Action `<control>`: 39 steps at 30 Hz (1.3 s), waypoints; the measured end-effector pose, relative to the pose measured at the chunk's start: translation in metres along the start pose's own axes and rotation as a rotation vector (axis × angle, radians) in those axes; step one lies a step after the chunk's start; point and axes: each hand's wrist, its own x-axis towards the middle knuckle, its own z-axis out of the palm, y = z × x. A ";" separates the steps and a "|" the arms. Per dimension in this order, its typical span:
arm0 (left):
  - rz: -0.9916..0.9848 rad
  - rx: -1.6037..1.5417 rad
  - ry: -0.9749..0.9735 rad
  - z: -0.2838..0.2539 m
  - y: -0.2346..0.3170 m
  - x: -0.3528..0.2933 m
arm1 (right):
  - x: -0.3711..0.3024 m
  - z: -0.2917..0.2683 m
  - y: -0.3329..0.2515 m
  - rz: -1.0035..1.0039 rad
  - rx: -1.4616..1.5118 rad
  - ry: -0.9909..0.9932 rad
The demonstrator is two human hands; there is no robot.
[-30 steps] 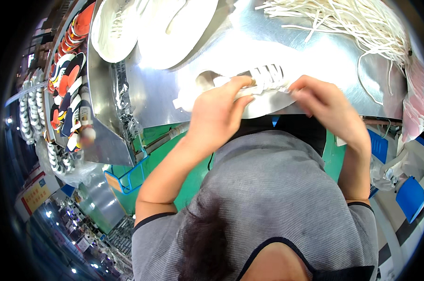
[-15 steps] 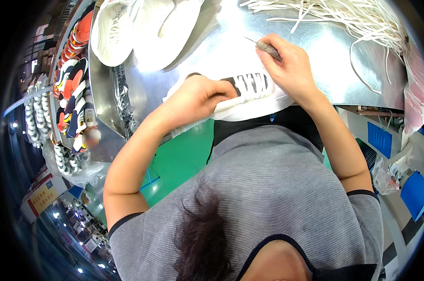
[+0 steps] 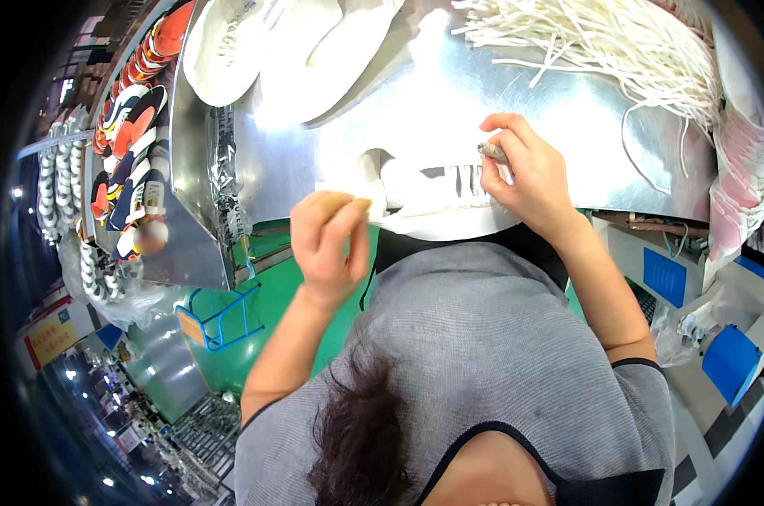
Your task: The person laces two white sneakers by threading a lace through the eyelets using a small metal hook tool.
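Observation:
A white shoe upper (image 3: 416,190) lies at the near edge of the metal table, with dark gaps showing between its laces. My left hand (image 3: 327,249) is lifted off its left end, fingers closed in a pinch, yellowish at the tips. A white shoelace (image 3: 390,221) runs from the lacing along the near side towards those fingers; its end is hidden by blur. In my closed right hand (image 3: 529,177) is the grey handle of an awl (image 3: 493,152), beside the right end of the shoe. The awl's thin metal tip cannot be made out now.
Loose white laces (image 3: 593,51) are heaped at the far right of the table (image 3: 449,93). Large white shoe parts (image 3: 314,67) lie at the far left. Colourful shoe pieces (image 3: 137,143) are stacked beyond the table's left edge. A blue-framed stool (image 3: 222,320) stands on the green floor.
My left hand has moved from the shoe's lacing to the left and nearer me, with the lace drawn along. My right hand has turned and come nearer, awl still held.

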 end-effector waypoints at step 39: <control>-0.085 0.037 -0.043 0.035 -0.128 0.178 | 0.055 -0.027 0.041 0.245 -0.058 0.207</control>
